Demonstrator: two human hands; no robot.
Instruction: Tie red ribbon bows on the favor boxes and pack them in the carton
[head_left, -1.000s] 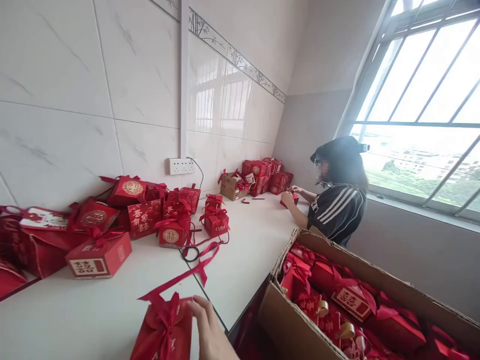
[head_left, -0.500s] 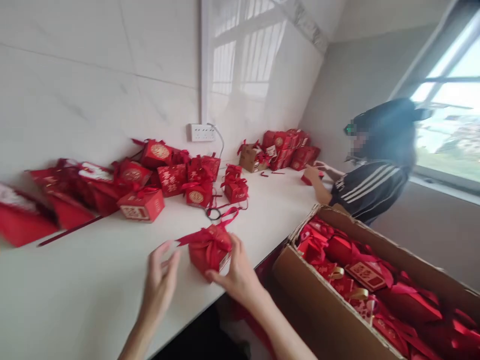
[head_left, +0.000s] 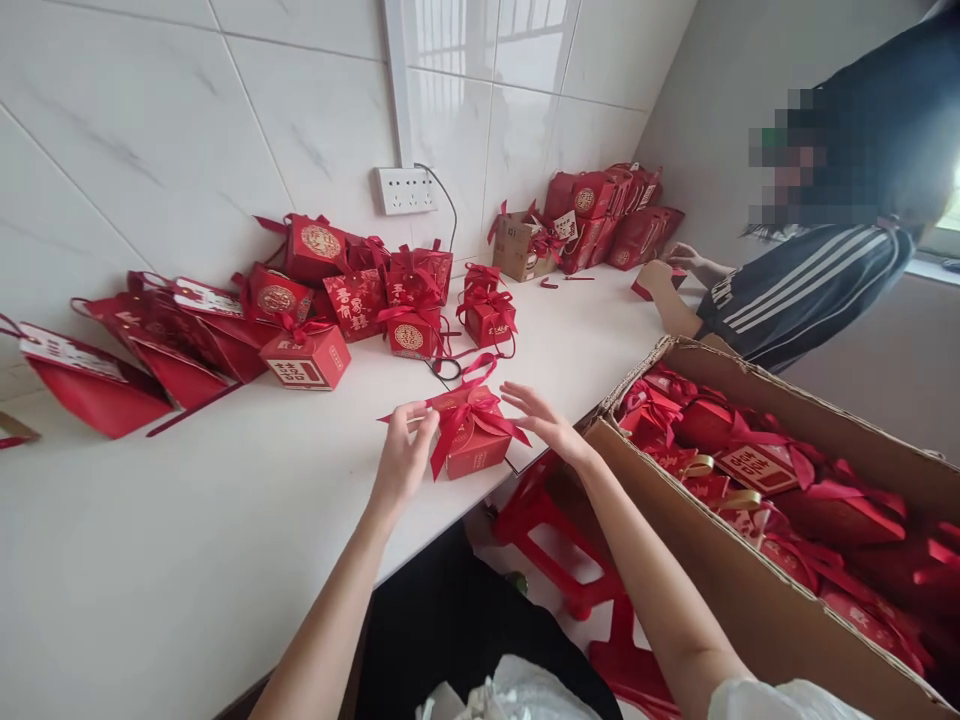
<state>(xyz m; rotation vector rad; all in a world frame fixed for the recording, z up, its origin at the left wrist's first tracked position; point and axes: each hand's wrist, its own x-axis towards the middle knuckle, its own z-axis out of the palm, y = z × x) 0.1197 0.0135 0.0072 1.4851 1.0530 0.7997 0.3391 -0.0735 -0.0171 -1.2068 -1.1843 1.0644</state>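
Observation:
A red gift box (head_left: 478,455) tied with a red ribbon bow (head_left: 474,408) sits on the white table (head_left: 187,560) in front of me. My left hand (head_left: 407,445) is at the box's left side, fingers loosely bent beside the ribbon, with a ribbon tail poking out behind it. I see no firm hold there. On the other side, my right hand (head_left: 549,425) has its fingers stretched out and apart, close to the bow's right tail, holding nothing. A ribbon loop stands up behind the bow.
Several red gift boxes (head_left: 304,358) and red bags (head_left: 101,385) line the wall. To the right is a cardboard carton (head_left: 697,580) of red boxes. A red stool (head_left: 555,545) stands below the table edge. A co-worker (head_left: 817,285) handles a small red box at the far end.
My right hand has come off the box and its fingers have straightened. The box has turned, its bow now facing me. The view has tilted down, and the co-worker leans further forward.

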